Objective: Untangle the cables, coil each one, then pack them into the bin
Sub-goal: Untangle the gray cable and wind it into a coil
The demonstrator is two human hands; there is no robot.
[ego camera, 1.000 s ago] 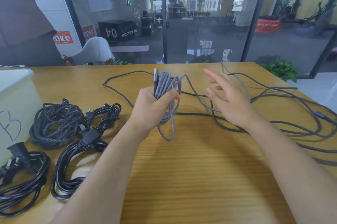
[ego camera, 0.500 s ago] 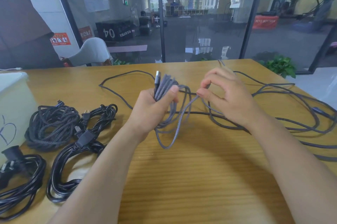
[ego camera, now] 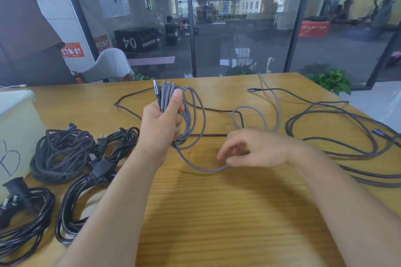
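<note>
My left hand [ego camera: 161, 127] grips a half-wound bundle of grey braided cable [ego camera: 171, 97] above the wooden table [ego camera: 217, 212], its metal plug sticking up. A loop of the same cable hangs down to my right hand [ego camera: 256, 151], which pinches the strand low over the table, slightly blurred. The cable's loose tail [ego camera: 251, 110] curls back across the table toward the far edge. Dark cables [ego camera: 338, 136] lie tangled at the right. The white bin [ego camera: 15, 127] stands at the left edge.
Three coiled bundles lie at the left: a black braided coil [ego camera: 63, 153], a black power cord [ego camera: 86, 193] and another black power cord with plug [ego camera: 21, 223]. A glass wall runs behind the table; a grey chair [ego camera: 108, 66] and a plant [ego camera: 329, 80] stand beyond.
My right hand has dropped from beside the bundle toward the table, drawing a new loop of grey cable down and out. My left hand keeps its grip on the bundle.
</note>
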